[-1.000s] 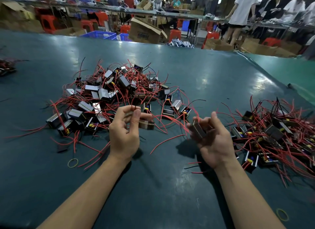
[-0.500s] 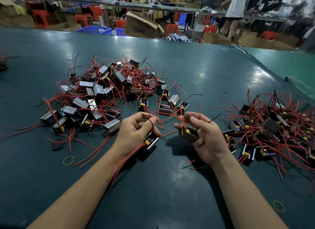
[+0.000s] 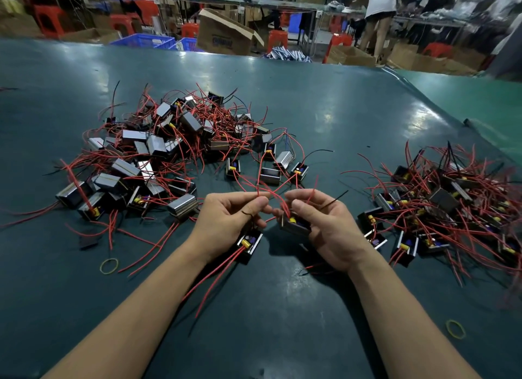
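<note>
We are working through the unit sorting, and by our reckoning we are well short of half done. The big heap (image 3: 158, 149) on the left side of the table (image 3: 282, 308) is looking clearly larger than the smaller heap (image 3: 452, 209) on the right, which we take to be the finished side. Two units are in hand between the heaps, near the table's front.

Our left hand (image 3: 226, 223) is curling its lower fingers over the left module (image 3: 250, 244), which is hanging just under the palm with its open face up. Its thumb and forefinger are pinching a red lead (image 3: 264, 193) (a small dark loop is sitting at the fingertips; we cannot tell what it is). Our right hand (image 3: 330, 229) is cradling the right module (image 3: 295, 226) in bent fingers, thumb lying along the top. Both forearms are reaching forward, with the knuckles nearly meeting and the leads crossing between them. A loose rubber band (image 3: 108, 266) is lying off to the left.
</note>
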Demonstrator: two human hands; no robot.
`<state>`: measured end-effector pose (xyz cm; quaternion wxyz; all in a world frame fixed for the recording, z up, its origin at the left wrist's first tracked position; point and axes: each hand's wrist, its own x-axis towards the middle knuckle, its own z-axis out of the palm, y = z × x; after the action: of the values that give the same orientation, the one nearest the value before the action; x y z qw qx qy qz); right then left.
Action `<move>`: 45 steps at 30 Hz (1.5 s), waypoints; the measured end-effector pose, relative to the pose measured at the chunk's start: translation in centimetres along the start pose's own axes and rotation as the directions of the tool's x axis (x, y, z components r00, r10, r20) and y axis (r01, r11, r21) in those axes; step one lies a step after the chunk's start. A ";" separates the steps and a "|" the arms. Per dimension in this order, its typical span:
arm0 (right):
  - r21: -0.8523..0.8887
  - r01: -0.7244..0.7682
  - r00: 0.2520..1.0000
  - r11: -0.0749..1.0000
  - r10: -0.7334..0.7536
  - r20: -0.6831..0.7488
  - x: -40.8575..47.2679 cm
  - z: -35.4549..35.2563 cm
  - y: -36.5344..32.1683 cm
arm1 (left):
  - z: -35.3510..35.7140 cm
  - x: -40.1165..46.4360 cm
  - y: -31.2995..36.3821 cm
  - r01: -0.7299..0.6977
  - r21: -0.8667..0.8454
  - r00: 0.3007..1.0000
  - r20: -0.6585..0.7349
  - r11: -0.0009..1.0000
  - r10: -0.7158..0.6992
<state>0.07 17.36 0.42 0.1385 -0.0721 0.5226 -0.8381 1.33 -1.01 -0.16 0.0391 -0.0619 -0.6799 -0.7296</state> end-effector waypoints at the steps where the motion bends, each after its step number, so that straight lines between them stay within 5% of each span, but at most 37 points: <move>1: -0.018 -0.006 1.000 1.000 0.006 0.002 -0.1 0.1 0.2 | 0.0 0.1 0.0 -0.006 0.018 1.000 -0.007 1.000 0.006; 5: -0.109 0.031 0.999 0.994 -0.034 -0.033 -0.2 -0.2 0.3 | 0.3 -0.3 -0.1 -0.032 0.002 0.996 -0.087 0.999 0.032; 11: -0.439 0.178 0.960 0.881 -0.253 -0.118 -0.5 -0.2 0.6 | 0.5 -0.7 0.2 -0.102 0.082 0.994 -0.027 0.991 0.105; 19: -0.263 0.210 0.962 0.942 -0.246 -0.115 -0.6 0.5 0.5 | 1.2 -0.8 0.1 -0.119 0.040 0.993 0.004 0.992 0.119; 26: -0.413 0.269 0.946 0.870 -0.318 -0.054 -0.9 1.1 0.3 | 1.1 -0.5 0.3 -0.107 -0.023 0.994 0.028 0.994 0.107; 35: -0.157 0.169 0.980 0.973 -0.183 -0.082 -1.0 2.3 0.6 | 2.5 0.3 0.7 -0.003 -0.071 0.998 -0.062 0.997 -0.002; 45: -0.319 0.224 0.944 0.921 -0.286 -0.163 -1.1 2.7 0.9 | 2.6 -1.3 0.7 -0.007 -0.099 0.999 -0.034 0.995 0.003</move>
<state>2.00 15.04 0.84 -0.0398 -0.0723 0.6397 -0.7642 2.78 1.47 0.51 0.0493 -0.0530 -0.6420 -0.7633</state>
